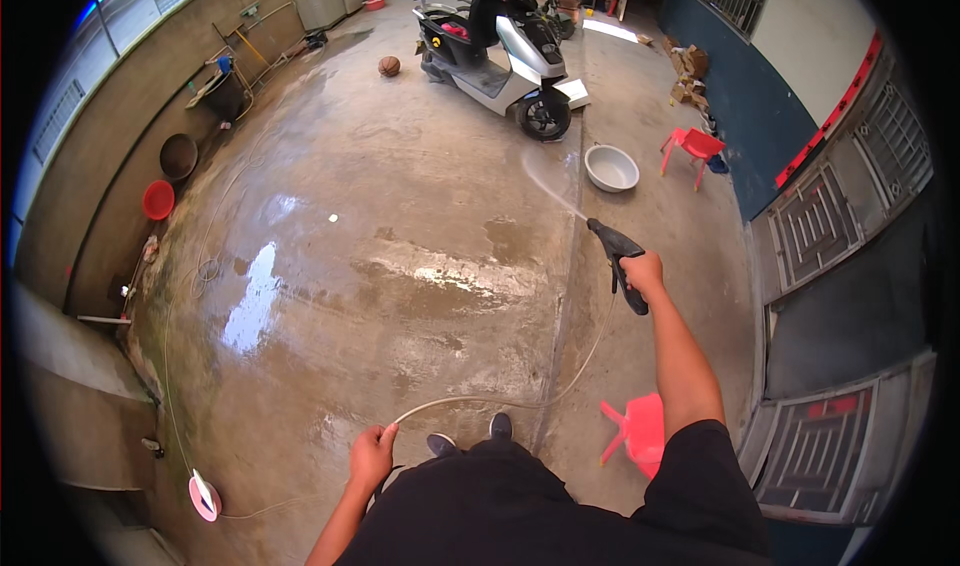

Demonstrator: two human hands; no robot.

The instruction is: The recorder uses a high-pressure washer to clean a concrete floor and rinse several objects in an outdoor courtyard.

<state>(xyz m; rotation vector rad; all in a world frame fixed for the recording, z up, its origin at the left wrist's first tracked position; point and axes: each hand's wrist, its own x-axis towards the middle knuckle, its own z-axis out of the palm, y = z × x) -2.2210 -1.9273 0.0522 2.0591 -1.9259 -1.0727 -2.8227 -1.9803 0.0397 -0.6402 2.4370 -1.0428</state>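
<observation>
My right hand (643,273) is closed around the grip of a black spray gun (618,247), held out ahead at the right. A fine jet of water (553,188) leaves its nozzle towards the floor near the front wheel of a silver and black electric scooter (510,63). From the gun's underside a thin beige hose (480,399) curves down and left. My left hand (373,452) pinches that hose beside my hip. Wet patches shine across the concrete floor (450,206) between the scooter and my shoes (500,426).
Right of the jet sits a white basin (612,168), with a red plastic chair (696,146) beyond it. Another red chair (637,432) stands beside my right leg. A basketball (388,66) lies left of the scooter. At lower left is a pink basin (205,498); hose loops (206,270) trail along the left.
</observation>
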